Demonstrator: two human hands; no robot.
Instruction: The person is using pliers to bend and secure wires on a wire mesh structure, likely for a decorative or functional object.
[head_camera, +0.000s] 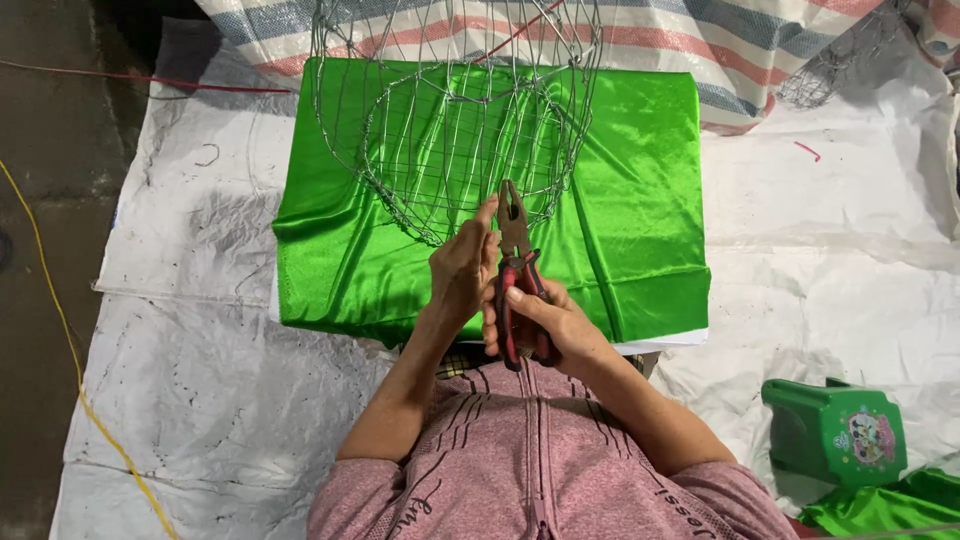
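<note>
Position: your head camera is sitting above your chest, looking steeply down.
Facing: it is pointing forward over the green cloth (640, 200) and white sheet (200, 400).
Nearness: you are viewing your hands close, mid-frame.
Shared: only one view is running.

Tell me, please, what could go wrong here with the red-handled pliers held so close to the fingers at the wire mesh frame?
The left hand has a finger right beside the nose of the red-handled metal pliers that the right hand grips, so a slip might pinch it. The grey wire mesh frame may have loose ends that could scratch the hands. Those ends could also snag the shiny green fabric beneath.
</note>
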